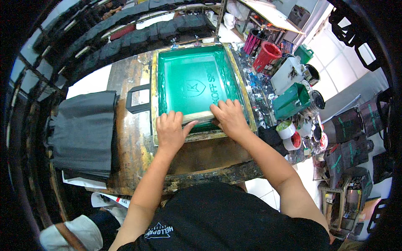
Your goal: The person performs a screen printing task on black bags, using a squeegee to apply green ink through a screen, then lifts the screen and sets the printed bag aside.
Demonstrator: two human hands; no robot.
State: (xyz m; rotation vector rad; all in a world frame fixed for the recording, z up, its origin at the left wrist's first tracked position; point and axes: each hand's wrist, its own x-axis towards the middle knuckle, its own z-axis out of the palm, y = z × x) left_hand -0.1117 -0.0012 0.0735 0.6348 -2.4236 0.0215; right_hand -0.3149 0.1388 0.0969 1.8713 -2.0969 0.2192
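Observation:
Both my hands grip a wooden-handled squeegee across the near end of a screen-printing frame. My left hand is closed on its left end, thumb pointing inward along the handle. At the other end, my right hand wraps over the wood, fingertips on top. Green ink coats the frame's mesh, where a shield emblem and lettering show. The squeegee's blade is mostly hidden. From under the frame's left side sticks out a dark strap loop, on the stained wooden table.
A stack of dark fabric pieces lies left. Along the right stand a red ink bucket, a green container and tape rolls. Printed dark bags lie at far right. Racks with dark cloth pieces stretch behind.

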